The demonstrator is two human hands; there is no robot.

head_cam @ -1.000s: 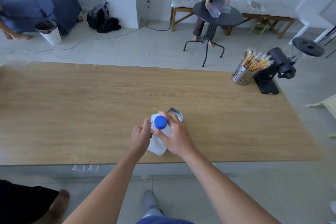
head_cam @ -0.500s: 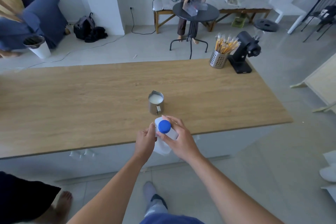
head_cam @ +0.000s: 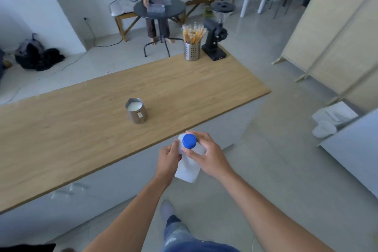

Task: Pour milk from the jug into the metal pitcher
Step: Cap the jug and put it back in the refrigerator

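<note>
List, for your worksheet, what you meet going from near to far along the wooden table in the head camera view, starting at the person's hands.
Milk jug with blue cap, held by the left hand and right hand → metal pitcher with milk in it → perforated steel holder of sticks → black grinder at the far end of the table.

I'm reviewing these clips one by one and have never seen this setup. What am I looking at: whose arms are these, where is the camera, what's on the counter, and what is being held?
There is no machine here: a person wears one wide-angle camera on the head, looking forward and down, so the two arms are the wearer's own. The left hand grips the side of a white milk jug, and the right hand has its fingers at the jug's blue cap, which is on. The jug is held out in front of the wooden counter, off its near edge. On the counter stand a metal pitcher with milk in it, a perforated metal holder of sticks and a black grinder. Another person stands at a round table behind.
</note>
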